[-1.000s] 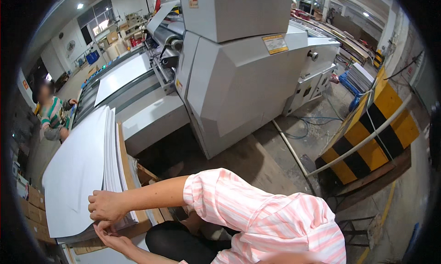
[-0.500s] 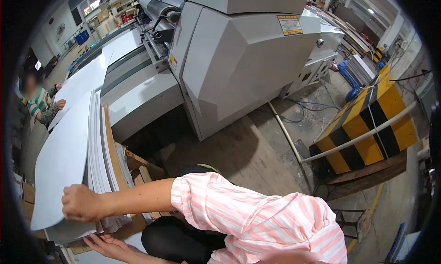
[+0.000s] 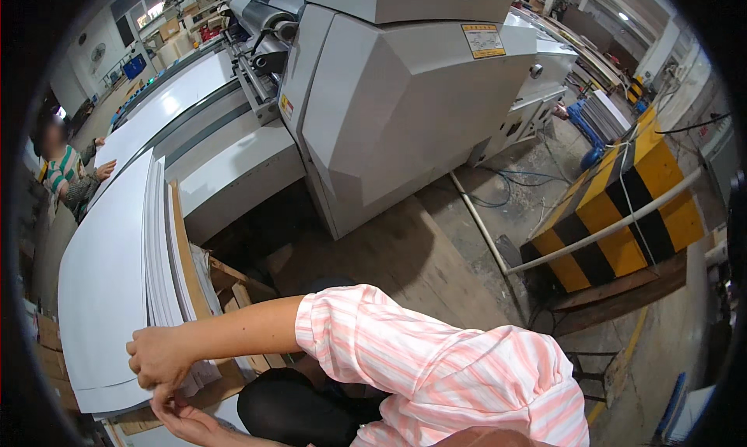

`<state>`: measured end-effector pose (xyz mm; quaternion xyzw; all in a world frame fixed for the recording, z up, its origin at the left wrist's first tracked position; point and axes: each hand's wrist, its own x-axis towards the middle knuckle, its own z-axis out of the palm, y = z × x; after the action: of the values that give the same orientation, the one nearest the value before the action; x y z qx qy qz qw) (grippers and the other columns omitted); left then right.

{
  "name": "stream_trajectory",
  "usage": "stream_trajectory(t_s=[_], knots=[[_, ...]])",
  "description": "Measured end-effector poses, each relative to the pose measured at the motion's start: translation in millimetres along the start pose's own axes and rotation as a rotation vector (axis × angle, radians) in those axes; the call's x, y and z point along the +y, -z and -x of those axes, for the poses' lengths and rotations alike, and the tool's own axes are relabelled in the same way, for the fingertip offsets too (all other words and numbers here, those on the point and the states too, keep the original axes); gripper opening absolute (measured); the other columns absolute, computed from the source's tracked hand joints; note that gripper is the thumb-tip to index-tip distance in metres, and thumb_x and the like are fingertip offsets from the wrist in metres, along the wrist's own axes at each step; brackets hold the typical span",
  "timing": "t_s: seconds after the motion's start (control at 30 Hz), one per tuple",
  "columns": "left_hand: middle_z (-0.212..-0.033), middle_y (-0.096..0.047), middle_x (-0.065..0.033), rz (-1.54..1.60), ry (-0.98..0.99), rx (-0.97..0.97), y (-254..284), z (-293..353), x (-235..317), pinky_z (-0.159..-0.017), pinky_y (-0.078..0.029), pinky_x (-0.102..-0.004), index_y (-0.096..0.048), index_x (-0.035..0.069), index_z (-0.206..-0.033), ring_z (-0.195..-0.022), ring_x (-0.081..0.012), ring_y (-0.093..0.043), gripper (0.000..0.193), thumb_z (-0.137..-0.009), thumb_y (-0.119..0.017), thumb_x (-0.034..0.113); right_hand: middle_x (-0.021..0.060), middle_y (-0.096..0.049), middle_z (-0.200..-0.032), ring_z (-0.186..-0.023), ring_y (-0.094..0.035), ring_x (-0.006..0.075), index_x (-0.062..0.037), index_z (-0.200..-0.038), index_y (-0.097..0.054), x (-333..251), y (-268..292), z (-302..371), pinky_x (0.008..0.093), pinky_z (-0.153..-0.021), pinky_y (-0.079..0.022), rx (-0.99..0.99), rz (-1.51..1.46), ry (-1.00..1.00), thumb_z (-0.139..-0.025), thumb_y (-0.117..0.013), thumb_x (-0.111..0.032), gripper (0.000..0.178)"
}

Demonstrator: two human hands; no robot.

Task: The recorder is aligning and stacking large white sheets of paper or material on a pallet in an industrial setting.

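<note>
A tall stack of large white sheets lies at the left, its right-hand edges slightly fanned. At its near right corner my right hand is closed, fingers curled over the edge of the top sheet. Just below, my left hand meets it at the same corner, its bent fingers pinched together and touching the right hand. What the left fingers hold is partly hidden. My right forearm reaches across from a pink-and-white striped sleeve.
A large grey-white machine with rollers stands ahead. Another person has hands on the far sheets at left. A yellow-and-black striped block and a pale rail are at right. Wooden slats lie beside the stack.
The top sheet's raised near end has come down flush with the stack. My right hand has moved right and slightly down; my left hand's spread fingers have closed up against it.
</note>
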<state>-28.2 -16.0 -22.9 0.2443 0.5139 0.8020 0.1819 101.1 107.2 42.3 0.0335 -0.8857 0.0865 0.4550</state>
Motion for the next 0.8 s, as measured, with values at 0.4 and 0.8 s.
stream_trajectory(t_s=[0.4, 0.8], knots=[[-0.112, -0.05, -0.0142, 0.032, -0.105, -0.086, -30.6, 26.2, 17.9, -0.074, -0.044, -0.0254, -0.037, 0.001, -0.13, -0.087, -0.0171, -0.054, 0.043, -0.091, -0.049, 0.016, 0.0014, -0.057, -0.062, -0.067, -0.055, 0.0251, -0.0128, -0.057, -0.059, 4.7, -20.4, -26.9, 0.0382, -0.052, -0.042, 0.444, -0.082, -0.353, -0.062, -0.063, -0.021, 0.01], [-0.097, -0.054, -0.0073, -0.108, -0.02, 0.017, -10.2, 7.6, -1.6, -0.068, -0.041, -0.0216, -0.051, -0.005, -0.112, -0.08, -0.0116, -0.05, 0.035, -0.09, -0.048, 0.023, 0.0012, -0.062, -0.068, -0.072, -0.056, 0.0234, -0.0151, -0.065, -0.066, 7.3, -20.2, -0.6, 0.0369, -0.059, -0.042, -0.14, 0.101, -0.234, -0.067, -0.06, -0.041, 0.026]])
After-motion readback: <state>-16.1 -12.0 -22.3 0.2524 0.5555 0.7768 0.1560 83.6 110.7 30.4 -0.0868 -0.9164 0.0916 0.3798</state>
